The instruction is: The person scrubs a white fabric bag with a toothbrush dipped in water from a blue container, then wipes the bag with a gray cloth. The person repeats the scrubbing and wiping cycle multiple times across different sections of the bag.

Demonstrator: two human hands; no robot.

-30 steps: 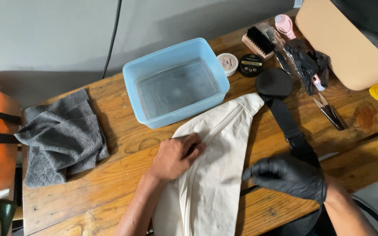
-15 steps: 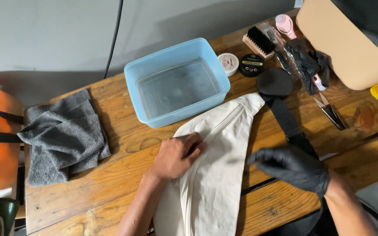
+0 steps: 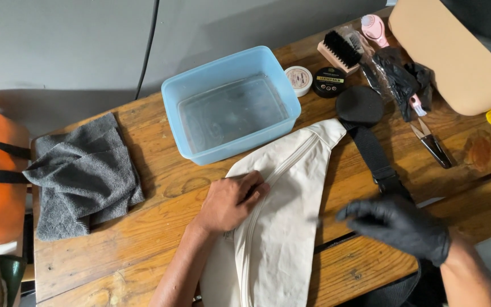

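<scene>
Here the bare left hand [image 3: 231, 200] presses flat on the cream bag [image 3: 282, 227] just below the blue tub [image 3: 231, 102], pinning it, while the gloved right hand [image 3: 399, 224] hovers open and empty beside it.

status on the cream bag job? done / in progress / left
Done: kit is laid out, the blue tub holds water, and brush and tins are set by it. In hand: bare left hand presses flat on the cream bag beside its zipper; gloved right hand hovers empty near the black strap. Left: the bag looks dry, the grey towel lies apart, so any wet work seems not begun.
</scene>
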